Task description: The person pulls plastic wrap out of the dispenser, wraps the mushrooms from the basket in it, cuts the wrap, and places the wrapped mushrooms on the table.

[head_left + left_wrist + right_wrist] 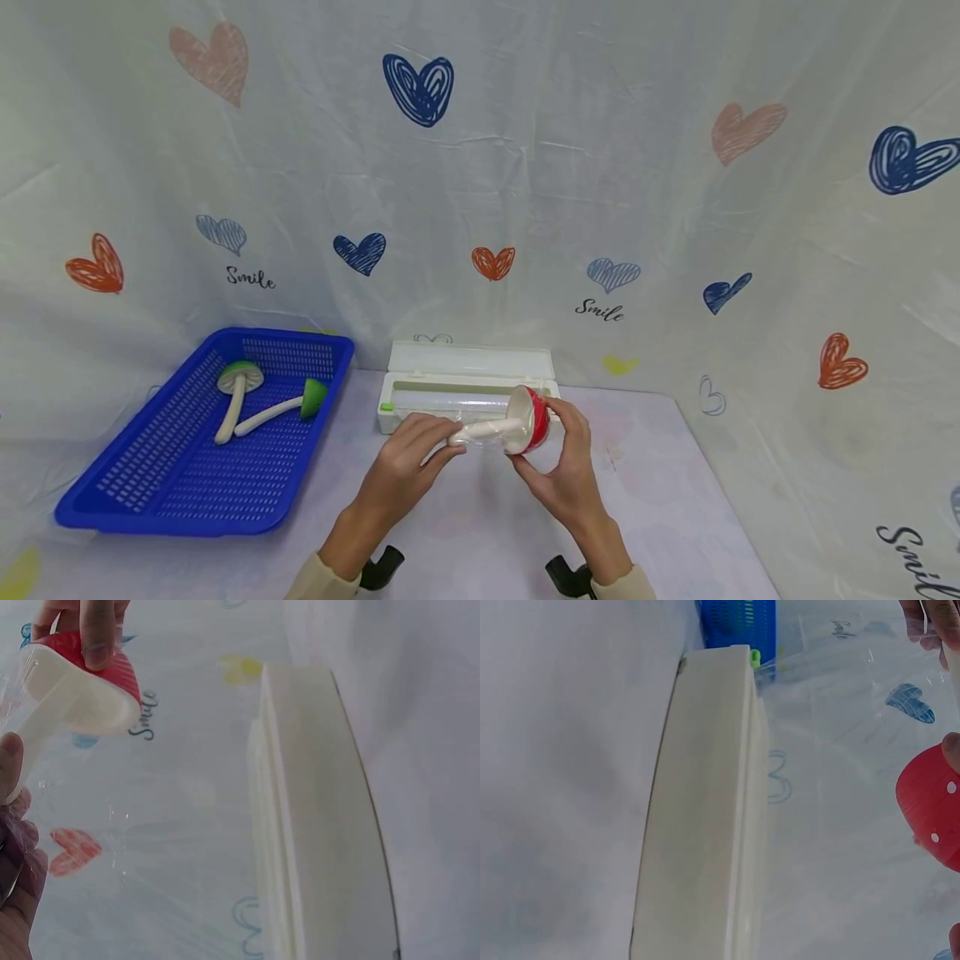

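Observation:
A toy mushroom with a red, white-dotted cap [930,802] and a white stem [491,428] is held sideways between my two hands, in front of a white film dispenser [471,362]. My left hand [408,462] pinches the stem's end together with crinkled clear plastic film [468,435]. At the cap's rim, my right hand [566,479] grips with thumb and fingers on opposite sides. The dispenser's lid is up, and a roll of film [450,400] lies inside. Glints of film show below the stem in the left wrist view.
To the left stands a blue plastic basket [217,500] with two green-capped toy mushrooms, one upper left [240,379] and one to its right [313,400]. A curtain [480,183] printed with hearts hangs behind the table [675,517].

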A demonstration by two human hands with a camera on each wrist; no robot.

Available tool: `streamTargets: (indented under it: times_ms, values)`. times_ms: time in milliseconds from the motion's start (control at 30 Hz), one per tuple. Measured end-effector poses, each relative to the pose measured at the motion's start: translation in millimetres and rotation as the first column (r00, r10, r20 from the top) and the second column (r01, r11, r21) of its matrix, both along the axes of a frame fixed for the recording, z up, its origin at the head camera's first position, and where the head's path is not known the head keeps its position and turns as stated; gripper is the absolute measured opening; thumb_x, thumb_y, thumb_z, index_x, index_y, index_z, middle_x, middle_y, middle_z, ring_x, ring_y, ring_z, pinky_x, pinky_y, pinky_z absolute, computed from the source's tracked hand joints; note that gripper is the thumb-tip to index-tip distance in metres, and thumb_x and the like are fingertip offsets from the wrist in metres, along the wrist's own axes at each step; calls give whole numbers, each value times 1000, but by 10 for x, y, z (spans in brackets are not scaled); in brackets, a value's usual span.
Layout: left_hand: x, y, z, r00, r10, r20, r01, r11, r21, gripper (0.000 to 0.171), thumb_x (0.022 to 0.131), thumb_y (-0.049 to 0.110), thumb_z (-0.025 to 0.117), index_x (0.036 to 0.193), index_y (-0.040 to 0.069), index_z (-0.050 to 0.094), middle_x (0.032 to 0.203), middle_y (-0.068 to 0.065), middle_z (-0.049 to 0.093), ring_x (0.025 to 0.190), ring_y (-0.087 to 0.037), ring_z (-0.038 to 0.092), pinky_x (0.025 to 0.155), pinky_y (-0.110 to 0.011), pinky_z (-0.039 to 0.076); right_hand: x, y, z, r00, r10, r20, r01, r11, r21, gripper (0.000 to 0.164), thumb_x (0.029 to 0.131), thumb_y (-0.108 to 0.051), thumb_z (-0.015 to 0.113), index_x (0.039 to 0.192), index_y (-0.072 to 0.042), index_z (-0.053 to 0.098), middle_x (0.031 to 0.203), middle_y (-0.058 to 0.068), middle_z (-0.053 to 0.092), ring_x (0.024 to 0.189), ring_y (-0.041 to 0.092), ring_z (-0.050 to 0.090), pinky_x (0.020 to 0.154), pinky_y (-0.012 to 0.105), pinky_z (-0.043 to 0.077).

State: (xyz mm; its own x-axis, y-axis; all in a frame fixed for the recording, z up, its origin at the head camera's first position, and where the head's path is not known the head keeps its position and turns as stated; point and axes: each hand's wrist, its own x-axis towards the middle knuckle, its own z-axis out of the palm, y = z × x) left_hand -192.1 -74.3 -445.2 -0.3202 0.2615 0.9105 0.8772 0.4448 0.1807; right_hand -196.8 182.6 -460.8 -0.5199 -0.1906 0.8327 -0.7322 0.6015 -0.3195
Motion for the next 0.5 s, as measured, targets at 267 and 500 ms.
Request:
streamTargets:
  times_ms: [267,500]
  values:
    - [68,-29,-112,998,19,67,-16,999,-37,30,99,32,69,111,5,75,102,-2,76,92,-18,68,79,-25,59,32,48,-154,1000,18,23,-19,1000,16,82,88,-53,76,137,7,49,132,15,58,124,29,51,116,16,34]
    - [131,-27,-330,985,28,172,-18,998,-64,31,99,36,67,109,9,75,98,1,75,88,-13,68,77,-20,58,72,89,-355,989,27,148,-35,998,51,84,73,-36,95,137,-1,52,132,7,60,120,22,57,109,19,46]
